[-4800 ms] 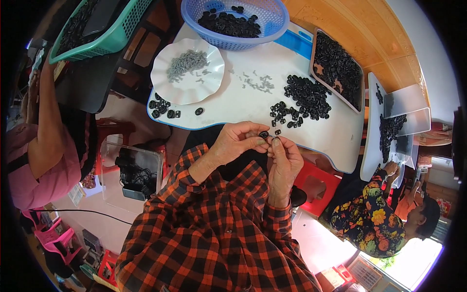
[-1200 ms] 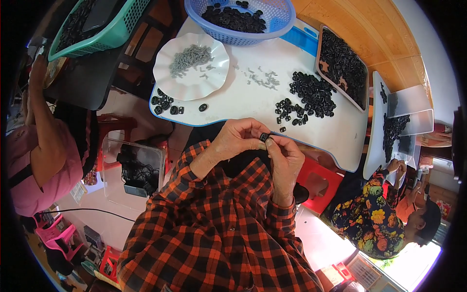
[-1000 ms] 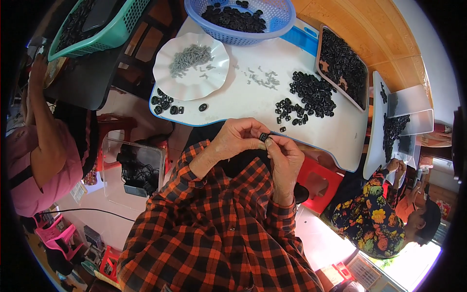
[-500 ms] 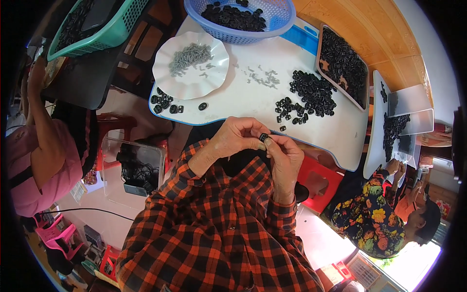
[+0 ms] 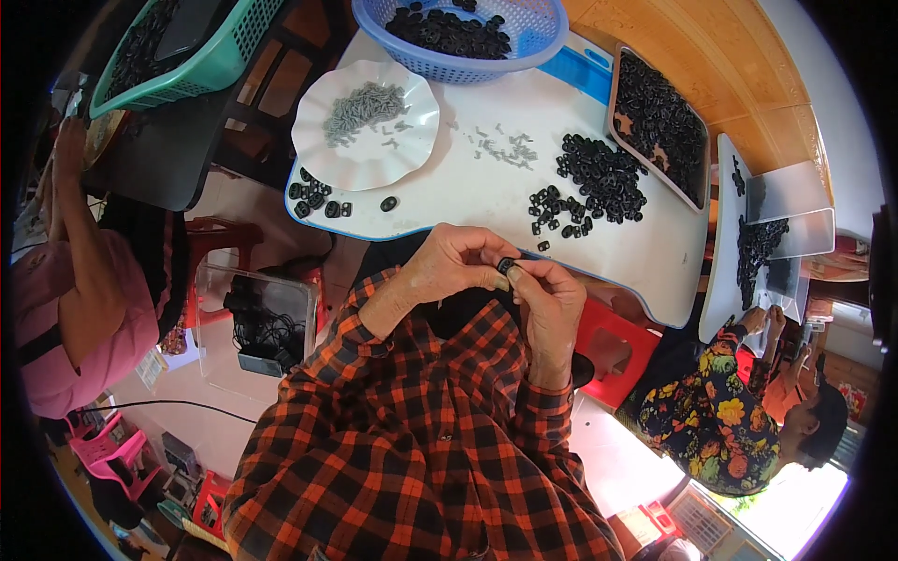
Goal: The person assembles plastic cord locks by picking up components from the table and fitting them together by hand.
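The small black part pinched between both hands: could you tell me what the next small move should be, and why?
Probably set it down with the few finished-looking black pieces at the table's left edge. Left hand and right hand grip the small black part together at their fingertips, just off the white table.

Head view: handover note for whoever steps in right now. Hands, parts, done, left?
Left hand: fingers pinch a small black part from the left.
Right hand: fingers on the same part from the right, both above the near edge of the white table.
Parts: loose black pieces in a heap on the table, grey pins on the white plate, more black pieces in the blue basket.
Done: a few black pieces lie apart by the plate.
Left: the heap.
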Demonstrator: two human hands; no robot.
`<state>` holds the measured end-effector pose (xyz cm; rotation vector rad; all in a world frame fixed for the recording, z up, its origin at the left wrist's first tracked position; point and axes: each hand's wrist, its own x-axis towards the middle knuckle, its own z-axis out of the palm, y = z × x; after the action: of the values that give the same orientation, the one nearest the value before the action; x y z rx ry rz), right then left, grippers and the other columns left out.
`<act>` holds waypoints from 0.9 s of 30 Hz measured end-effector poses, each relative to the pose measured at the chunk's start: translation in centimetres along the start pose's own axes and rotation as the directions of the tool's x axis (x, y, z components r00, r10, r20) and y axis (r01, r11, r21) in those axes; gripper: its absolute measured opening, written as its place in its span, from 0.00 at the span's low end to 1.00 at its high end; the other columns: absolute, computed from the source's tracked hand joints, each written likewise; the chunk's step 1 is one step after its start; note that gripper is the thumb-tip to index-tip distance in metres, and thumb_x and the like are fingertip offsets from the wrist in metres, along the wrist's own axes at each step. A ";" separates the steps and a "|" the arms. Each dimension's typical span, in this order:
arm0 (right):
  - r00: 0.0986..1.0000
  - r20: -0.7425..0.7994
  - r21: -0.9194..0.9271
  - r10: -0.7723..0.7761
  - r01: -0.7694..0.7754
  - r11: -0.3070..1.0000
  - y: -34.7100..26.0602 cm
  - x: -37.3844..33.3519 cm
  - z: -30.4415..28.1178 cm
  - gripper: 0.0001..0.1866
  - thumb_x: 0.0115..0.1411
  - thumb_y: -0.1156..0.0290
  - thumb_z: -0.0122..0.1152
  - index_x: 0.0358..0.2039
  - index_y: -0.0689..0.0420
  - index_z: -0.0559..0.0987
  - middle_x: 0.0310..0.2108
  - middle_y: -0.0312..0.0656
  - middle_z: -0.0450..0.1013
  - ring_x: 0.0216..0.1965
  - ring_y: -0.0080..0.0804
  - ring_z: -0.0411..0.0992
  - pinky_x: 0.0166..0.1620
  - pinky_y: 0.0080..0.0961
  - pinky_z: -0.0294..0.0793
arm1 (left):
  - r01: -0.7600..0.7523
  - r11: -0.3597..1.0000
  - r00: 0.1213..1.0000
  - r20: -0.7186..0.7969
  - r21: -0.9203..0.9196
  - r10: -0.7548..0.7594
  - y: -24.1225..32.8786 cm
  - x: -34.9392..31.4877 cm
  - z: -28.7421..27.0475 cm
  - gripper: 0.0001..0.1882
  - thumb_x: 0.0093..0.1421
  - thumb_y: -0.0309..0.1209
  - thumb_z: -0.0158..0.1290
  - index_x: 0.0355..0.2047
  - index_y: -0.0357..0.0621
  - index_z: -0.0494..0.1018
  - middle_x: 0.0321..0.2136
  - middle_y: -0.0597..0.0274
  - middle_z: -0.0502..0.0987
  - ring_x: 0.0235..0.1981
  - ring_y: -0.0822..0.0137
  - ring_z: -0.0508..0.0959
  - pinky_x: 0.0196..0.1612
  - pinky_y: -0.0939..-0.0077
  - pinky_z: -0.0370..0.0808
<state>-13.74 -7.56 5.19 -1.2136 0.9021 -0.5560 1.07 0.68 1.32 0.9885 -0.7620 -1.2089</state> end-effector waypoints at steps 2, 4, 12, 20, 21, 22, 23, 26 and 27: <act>1.000 0.010 0.001 -0.002 0.002 1.000 0.1 0.1 -0.1 0.05 0.53 0.84 0.60 0.32 0.67 0.79 0.23 0.37 0.73 0.22 0.17 0.66 0.27 0.11 0.64 | -0.011 1.000 0.999 -0.035 0.013 0.011 0.4 -0.1 0.1 0.16 0.50 0.20 0.62 0.40 0.35 0.74 0.28 0.67 0.77 0.30 0.80 0.75 0.35 0.85 0.74; 1.000 0.019 0.001 -0.004 0.004 1.000 0.2 0.2 -0.3 0.05 0.53 0.84 0.60 0.32 0.67 0.79 0.23 0.37 0.74 0.22 0.18 0.66 0.27 0.12 0.65 | -0.008 1.000 0.999 -0.037 0.014 0.009 0.0 -0.2 0.0 0.16 0.50 0.20 0.62 0.40 0.35 0.74 0.28 0.67 0.78 0.30 0.80 0.76 0.35 0.85 0.75; 0.984 0.165 0.132 0.070 -0.093 0.987 0.2 0.7 -1.1 0.06 0.53 0.80 0.64 0.32 0.67 0.79 0.23 0.40 0.74 0.21 0.20 0.68 0.27 0.14 0.67 | 0.006 0.999 1.000 -0.011 -0.045 -0.006 -0.5 -0.3 -0.3 0.14 0.49 0.20 0.62 0.37 0.35 0.75 0.29 0.64 0.79 0.31 0.78 0.77 0.35 0.84 0.75; 0.970 0.218 0.141 0.111 -0.143 0.980 1.3 1.3 -1.9 0.05 0.52 0.79 0.65 0.30 0.64 0.79 0.22 0.39 0.75 0.21 0.20 0.69 0.25 0.14 0.68 | -0.021 0.997 1.000 0.012 -0.075 0.022 -1.2 -0.3 -0.5 0.13 0.49 0.19 0.62 0.37 0.35 0.75 0.29 0.63 0.78 0.31 0.78 0.77 0.34 0.84 0.76; 0.967 0.228 0.151 0.117 -0.154 0.976 1.4 1.4 -2.1 0.05 0.52 0.79 0.65 0.30 0.65 0.79 0.23 0.41 0.75 0.21 0.22 0.70 0.24 0.15 0.70 | -0.022 0.997 1.000 0.012 -0.076 0.023 -1.2 -0.3 -0.5 0.13 0.49 0.19 0.62 0.37 0.35 0.75 0.29 0.63 0.78 0.31 0.78 0.77 0.34 0.84 0.76; 0.967 0.228 0.151 0.117 -0.154 0.976 1.6 1.5 -2.2 0.05 0.52 0.79 0.65 0.30 0.65 0.79 0.23 0.41 0.75 0.21 0.22 0.70 0.24 0.15 0.70 | 0.002 0.998 1.000 0.018 -0.065 -0.001 -1.1 -0.4 -0.6 0.13 0.50 0.19 0.61 0.37 0.34 0.75 0.29 0.62 0.79 0.31 0.77 0.77 0.34 0.84 0.76; 0.963 0.240 0.153 0.119 -0.159 0.975 1.8 1.5 -2.3 0.05 0.51 0.79 0.65 0.29 0.65 0.78 0.23 0.41 0.75 0.21 0.23 0.70 0.25 0.15 0.70 | 0.025 0.998 0.999 0.025 -0.055 -0.024 -1.1 -0.4 -0.6 0.13 0.50 0.19 0.61 0.37 0.34 0.75 0.29 0.61 0.79 0.30 0.76 0.78 0.34 0.83 0.77; 0.955 0.268 0.172 0.126 -0.176 0.969 1.9 1.6 -2.2 0.05 0.51 0.79 0.66 0.29 0.64 0.79 0.23 0.39 0.74 0.21 0.21 0.69 0.26 0.14 0.69 | 0.022 0.992 0.999 0.034 -0.121 -0.018 -0.6 -0.5 -0.5 0.13 0.50 0.19 0.61 0.37 0.32 0.75 0.29 0.58 0.79 0.29 0.74 0.79 0.32 0.83 0.78; 0.950 0.285 0.189 0.130 -0.189 0.964 1.9 1.6 -2.1 0.04 0.51 0.79 0.66 0.28 0.63 0.79 0.23 0.37 0.74 0.22 0.19 0.68 0.26 0.14 0.67 | 0.022 0.992 0.999 0.035 -0.121 -0.018 -0.4 -0.4 -0.5 0.13 0.50 0.19 0.61 0.37 0.32 0.75 0.29 0.58 0.79 0.29 0.74 0.79 0.32 0.83 0.78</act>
<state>-14.82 -9.44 2.72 -0.9811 0.6813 -0.3356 1.24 1.17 0.77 0.8792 -0.6975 -1.2775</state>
